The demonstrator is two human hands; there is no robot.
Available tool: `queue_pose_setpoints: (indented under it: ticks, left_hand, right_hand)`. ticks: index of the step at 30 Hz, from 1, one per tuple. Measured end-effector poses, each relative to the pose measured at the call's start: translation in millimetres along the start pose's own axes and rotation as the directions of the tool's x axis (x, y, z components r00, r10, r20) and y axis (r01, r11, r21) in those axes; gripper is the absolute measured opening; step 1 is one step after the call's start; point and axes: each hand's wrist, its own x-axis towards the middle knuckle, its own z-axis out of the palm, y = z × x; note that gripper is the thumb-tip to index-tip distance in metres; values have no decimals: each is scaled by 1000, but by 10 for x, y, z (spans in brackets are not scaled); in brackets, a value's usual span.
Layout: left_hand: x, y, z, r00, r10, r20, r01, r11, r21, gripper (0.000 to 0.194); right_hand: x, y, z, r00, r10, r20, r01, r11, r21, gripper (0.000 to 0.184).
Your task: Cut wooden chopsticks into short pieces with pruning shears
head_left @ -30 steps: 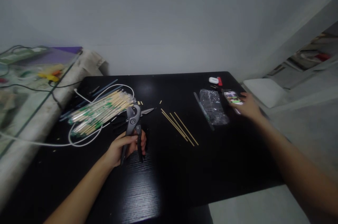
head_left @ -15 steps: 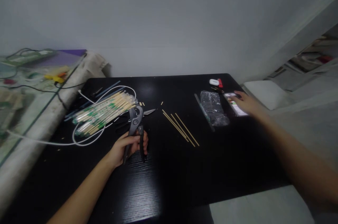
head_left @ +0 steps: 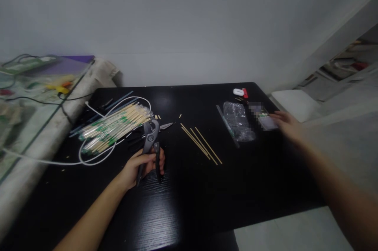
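Head view: four loose sticks (head_left: 208,145) are lying on the black table (head_left: 191,203), their long axes slanting from far left to near right. To the left of those sticks, the left hand (head_left: 134,169) is holding pruning shears (head_left: 151,138), its grip wrapping the handles. The shears' long axis is running away from the wearer: the curved head is pointing at the table's far edge, while the handles are spreading apart toward the wearer. Well right of the loose sticks, the right hand (head_left: 286,127) is extending its fingers at a phone (head_left: 268,123), grip loose; whether they are touching it, I cannot tell. Between the loose sticks and the phone, a clear plastic bag (head_left: 238,121) is lying. Left of the loose sticks, scissors (head_left: 167,126) are pointing rightward; farther left, packaged sticks (head_left: 115,127) are lying beside a looping white cable (head_left: 94,161).
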Motion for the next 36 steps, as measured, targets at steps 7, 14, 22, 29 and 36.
queue_pose_setpoints:
  ticks: [7, 14, 22, 29, 36]
  left_hand:
    - [6, 33, 42, 1000, 29, -4, -29, 999, 18, 21]
    - [0, 30, 40, 1000, 12, -19, -11, 999, 30, 22]
    - [5, 41, 45, 1000, 10, -7, -10, 999, 35, 21]
    - [5, 20, 35, 999, 40, -17, -40, 999, 36, 20]
    - [1, 25, 40, 999, 35, -34, -34, 999, 38, 21]
  right_hand:
    - [-231, 71, -63, 992, 104, 68, -122, 922, 367, 57]
    - [-263, -12, -6, 987, 156, 28, -155, 916, 371, 53]
    - [-180, -10, 71, 978, 205, -43, -177, 919, 353, 51]
    - [-157, 30, 139, 972, 214, -92, -178, 937, 300, 44]
    - [-160, 140, 93, 994, 109, -32, -101, 975, 199, 69]
